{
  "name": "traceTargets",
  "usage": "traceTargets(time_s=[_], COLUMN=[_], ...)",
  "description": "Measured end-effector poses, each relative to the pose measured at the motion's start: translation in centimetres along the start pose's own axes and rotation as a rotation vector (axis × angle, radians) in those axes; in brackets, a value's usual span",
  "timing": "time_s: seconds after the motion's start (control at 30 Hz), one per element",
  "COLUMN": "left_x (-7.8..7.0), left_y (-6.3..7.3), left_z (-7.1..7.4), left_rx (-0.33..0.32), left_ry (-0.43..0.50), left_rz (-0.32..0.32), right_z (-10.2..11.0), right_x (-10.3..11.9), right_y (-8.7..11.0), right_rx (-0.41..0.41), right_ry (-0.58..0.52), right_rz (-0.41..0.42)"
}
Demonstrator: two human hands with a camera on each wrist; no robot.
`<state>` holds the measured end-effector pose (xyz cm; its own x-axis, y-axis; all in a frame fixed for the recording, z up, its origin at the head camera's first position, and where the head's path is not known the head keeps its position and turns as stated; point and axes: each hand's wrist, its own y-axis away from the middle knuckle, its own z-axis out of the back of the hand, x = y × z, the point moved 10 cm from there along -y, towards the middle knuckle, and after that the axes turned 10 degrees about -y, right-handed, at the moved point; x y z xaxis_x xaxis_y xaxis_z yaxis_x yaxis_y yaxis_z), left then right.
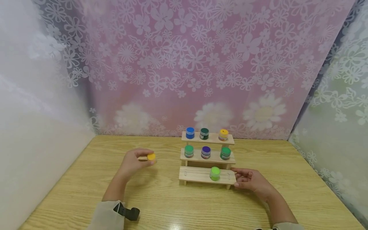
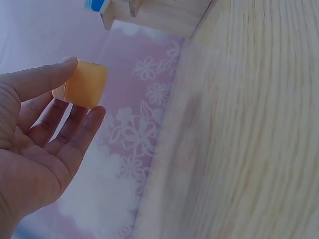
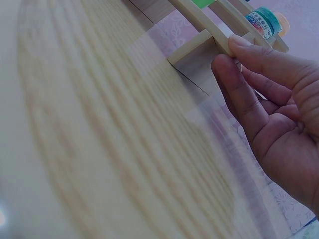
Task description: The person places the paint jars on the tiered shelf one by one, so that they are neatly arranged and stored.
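Note:
My left hand (image 1: 134,163) pinches a small jar with an orange-yellow lid (image 1: 151,157) between thumb and fingertips, above the table left of a three-step wooden rack (image 1: 196,172). In the left wrist view the orange jar (image 2: 85,85) is tilted, with the thumb on one side and fingers on the other. My right hand (image 1: 254,183) grips the right end of the rack's lowest step. In the right wrist view, thumb and index finger hold the end of the board (image 3: 223,46). A light green paint jar (image 1: 214,173) stands on that step, right of its middle.
The middle step holds a green jar (image 1: 188,151), a purple jar (image 1: 205,152) and another green jar (image 1: 225,153). On the top step are a blue jar (image 1: 190,133), a dark green jar (image 1: 204,134) and a yellow jar (image 1: 223,135). A floral curtain (image 1: 172,64) hangs behind the table.

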<state>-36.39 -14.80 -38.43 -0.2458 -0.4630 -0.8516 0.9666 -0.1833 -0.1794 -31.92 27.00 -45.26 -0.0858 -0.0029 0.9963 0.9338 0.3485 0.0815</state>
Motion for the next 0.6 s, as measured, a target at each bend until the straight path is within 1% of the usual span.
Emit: traceTargets(time_s=[0.07,0.33,0.6], left_x=[-0.5,-2.1,-3.5], left_y=[0.0,0.1,0.5], left_z=[-0.4,-1.9,-3.7], left_rx=[0.012,0.048,0.109], left_ry=[0.007,0.032,0.073], left_rz=[-0.013,-0.048,-0.088], right_z=[-0.1,-0.2,0.0], right_x=[0.1,0.2,-0.1], right_y=[0.0,0.1,-0.1], right_rx=[0.011,0.006,-0.005], right_ry=[0.002,-0.010,0.008], right_rz=[0.008,-0.007,-0.015])
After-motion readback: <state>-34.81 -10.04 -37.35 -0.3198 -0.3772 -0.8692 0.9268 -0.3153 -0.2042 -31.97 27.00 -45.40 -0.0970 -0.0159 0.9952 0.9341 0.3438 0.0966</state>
